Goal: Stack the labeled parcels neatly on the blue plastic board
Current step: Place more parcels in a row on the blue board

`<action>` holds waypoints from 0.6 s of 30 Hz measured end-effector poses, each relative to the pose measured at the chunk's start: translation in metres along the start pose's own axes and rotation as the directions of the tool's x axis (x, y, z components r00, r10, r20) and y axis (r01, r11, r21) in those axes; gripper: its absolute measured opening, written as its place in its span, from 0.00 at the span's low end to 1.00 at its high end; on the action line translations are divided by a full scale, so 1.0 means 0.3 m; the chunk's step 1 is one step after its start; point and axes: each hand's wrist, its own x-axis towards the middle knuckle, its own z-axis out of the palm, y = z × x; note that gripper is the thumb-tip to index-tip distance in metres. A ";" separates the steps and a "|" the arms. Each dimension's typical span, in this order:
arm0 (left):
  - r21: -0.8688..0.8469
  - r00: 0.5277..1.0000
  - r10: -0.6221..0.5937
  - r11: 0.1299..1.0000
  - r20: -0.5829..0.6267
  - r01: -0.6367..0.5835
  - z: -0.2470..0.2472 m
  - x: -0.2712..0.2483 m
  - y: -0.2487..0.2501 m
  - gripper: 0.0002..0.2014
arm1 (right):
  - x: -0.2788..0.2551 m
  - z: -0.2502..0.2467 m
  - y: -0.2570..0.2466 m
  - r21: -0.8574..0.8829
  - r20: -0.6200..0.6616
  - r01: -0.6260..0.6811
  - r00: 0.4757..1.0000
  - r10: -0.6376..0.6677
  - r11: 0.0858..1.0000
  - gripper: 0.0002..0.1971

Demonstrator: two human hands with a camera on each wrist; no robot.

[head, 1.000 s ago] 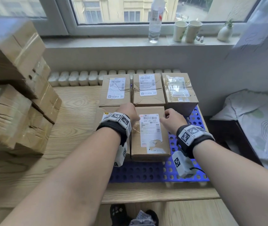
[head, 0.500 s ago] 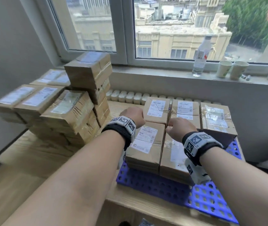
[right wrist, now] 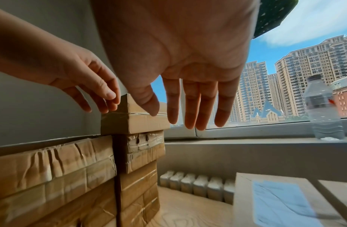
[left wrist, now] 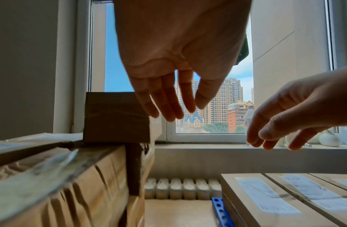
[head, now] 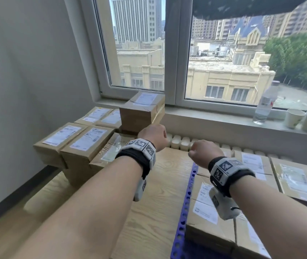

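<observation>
Both my hands have left the parcels on the blue board (head: 185, 206) and swung left. My left hand (left wrist: 180, 61) and right hand (right wrist: 180, 64) hang empty, fingers loosely spread, near the top box (head: 142, 111) of the worktop (head: 160, 193) pile.

Bare forearms, no sleeves; each wrist w/ a black strap carrying a grey-white block w/ black-and-white square code tags, left band (head: 139, 150) & right band (head: 227, 171), plus a white cam housing (head: 223, 204) w/ thin black cable under right wrist.
</observation>
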 end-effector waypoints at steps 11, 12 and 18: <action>-0.066 0.955 -0.024 0.998 -0.297 0.004 -0.285 0.295 -0.356 0.08 | 0.344 -0.044 -0.373 0.025 -0.140 -0.003 0.990 0.007 1.000 0.14; -0.081 0.954 -0.044 0.997 -0.298 0.021 -0.297 0.321 -0.388 0.08 | 0.363 -0.046 -0.394 0.027 -0.152 -0.011 0.988 0.015 1.000 0.15; -0.246 0.967 -0.130 0.967 -0.219 0.074 -0.275 0.447 -0.501 0.14 | 0.457 -0.025 -0.453 0.245 -0.165 -0.102 0.976 0.145 0.964 0.23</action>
